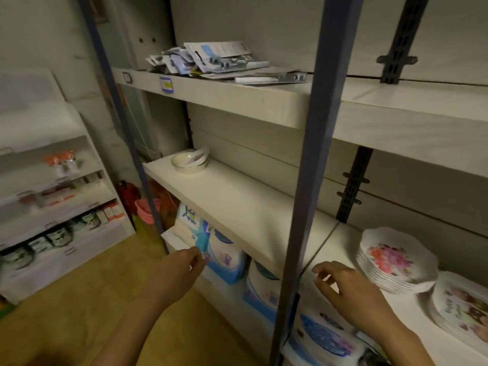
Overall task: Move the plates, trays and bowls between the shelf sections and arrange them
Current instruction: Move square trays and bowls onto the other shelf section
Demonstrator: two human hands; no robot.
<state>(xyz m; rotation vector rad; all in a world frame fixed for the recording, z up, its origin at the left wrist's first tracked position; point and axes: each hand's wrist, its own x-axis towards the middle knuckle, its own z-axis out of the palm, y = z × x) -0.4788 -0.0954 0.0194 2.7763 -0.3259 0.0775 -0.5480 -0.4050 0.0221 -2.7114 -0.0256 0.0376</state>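
A: Nearest the viewer, what do the hands show?

B: Left hand (182, 268), fingers loosely spread, empty, in front of the left section's lower level; right hand (351, 289), likewise spread and gripping nothing, above the bare white board of the right section (340, 249), just beside the blue steel upright (314, 154) that divides the two sections.

A: And the task's ware?

B: Right section, same board: a stack of scalloped floral plates (396, 262), near the right hand but not touched; a second plate stack (462, 313) at the frame's right edge. Farther off, on the left section's middle shelf (232, 204), a few nested white bowls (190, 161) sit at the far-left end.

A: How should the plates handle?

B: Judged, not seen: stiff, glossy, probably slippery; the material cannot be told, so treat them as breakable; a full stack will be weighty; best taken under the rim from two opposite sides, or in smaller lots.

A: Obstacles?

B: The upright stands between the sections, so a carried stack must come out and pass in front of it; the shelf above limits lifting height. Below, blue-and-white tissue packs (227, 260); farthest up, a heap of carded blister packs (211, 59).
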